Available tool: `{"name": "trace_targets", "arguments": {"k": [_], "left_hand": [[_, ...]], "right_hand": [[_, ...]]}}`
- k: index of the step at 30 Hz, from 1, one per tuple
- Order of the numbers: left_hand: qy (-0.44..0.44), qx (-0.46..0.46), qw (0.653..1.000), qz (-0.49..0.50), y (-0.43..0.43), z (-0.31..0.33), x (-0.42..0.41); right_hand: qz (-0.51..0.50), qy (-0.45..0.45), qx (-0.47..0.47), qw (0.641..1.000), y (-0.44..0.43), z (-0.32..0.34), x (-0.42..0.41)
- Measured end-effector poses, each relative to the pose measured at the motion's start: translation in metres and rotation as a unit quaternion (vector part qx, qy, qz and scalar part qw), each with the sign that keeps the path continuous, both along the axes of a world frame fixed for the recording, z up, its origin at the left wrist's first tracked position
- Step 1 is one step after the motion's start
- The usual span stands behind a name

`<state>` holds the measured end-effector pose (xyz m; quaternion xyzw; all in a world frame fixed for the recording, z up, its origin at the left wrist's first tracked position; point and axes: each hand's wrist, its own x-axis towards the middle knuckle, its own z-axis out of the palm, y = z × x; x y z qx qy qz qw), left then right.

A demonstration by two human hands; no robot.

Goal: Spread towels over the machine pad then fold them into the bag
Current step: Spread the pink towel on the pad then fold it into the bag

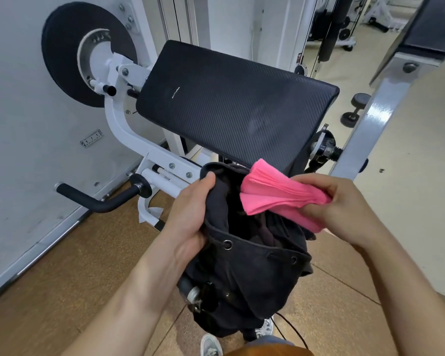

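Observation:
A black drawstring bag (pixel 244 273) hangs open in front of me, below the machine pad (pixel 231 109), a black textured cushion that lies bare. My left hand (pixel 190 211) grips the bag's left rim and holds the mouth open. My right hand (pixel 344 204) pinches a folded pink towel (pixel 275 196), bunched at the fingers and fanning out to the left over the bag's opening. Dark cloth shows inside the bag.
The pad sits on a white machine frame (pixel 129 140) with a black weight disc (pixel 70 52) and a black handle (pixel 98 199) at left. A grey metal beam (pixel 370 119) slants at right, with a dumbbell (pixel 355 109) on the floor behind. My shoes (pixel 211 345) are below.

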<state>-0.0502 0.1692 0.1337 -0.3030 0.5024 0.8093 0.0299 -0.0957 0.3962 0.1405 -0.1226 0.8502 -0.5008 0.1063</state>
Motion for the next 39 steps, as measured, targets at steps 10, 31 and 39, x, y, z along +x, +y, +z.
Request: {"name": "trace_targets", "arguments": {"k": [10, 31, 39], "left_hand": [[0.037, -0.073, 0.995, -0.049, -0.001, 0.013, -0.003], [0.047, -0.117, 0.992, -0.030, -0.017, -0.007, -0.007], [-0.039, -0.603, 0.738, -0.301, -0.050, -0.060, 0.008]], "right_hand": [[0.164, 0.184, 0.270, 0.931, -0.047, 0.005, 0.013], [0.171, 0.031, 0.184, 0.967, -0.032, -0.023, 0.044], [0.165, 0.096, 0.338, 0.922, -0.029, -0.048, 0.068]]}}
